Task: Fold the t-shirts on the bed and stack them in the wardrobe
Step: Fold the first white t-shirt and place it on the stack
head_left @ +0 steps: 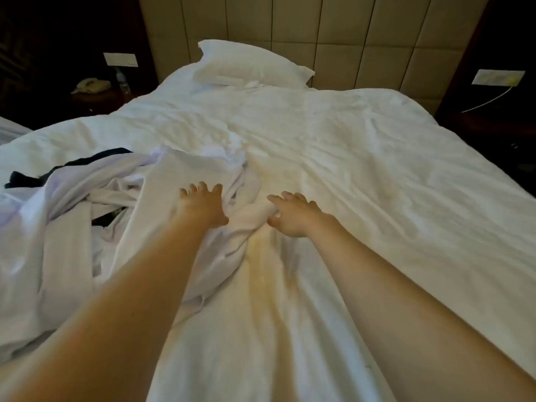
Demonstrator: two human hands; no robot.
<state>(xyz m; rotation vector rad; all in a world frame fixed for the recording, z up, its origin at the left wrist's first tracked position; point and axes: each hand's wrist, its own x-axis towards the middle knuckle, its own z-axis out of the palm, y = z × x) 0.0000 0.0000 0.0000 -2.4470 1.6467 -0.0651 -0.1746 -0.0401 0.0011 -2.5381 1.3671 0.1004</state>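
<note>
- The shirt (179, 169) is pressed by the left hand (203, 206), fingers spread.
- Its fold seems pinched by the right hand (293, 217) and should be pulled taut.

No legible text; faint marks on wall plate (120, 59) too small.
</note>
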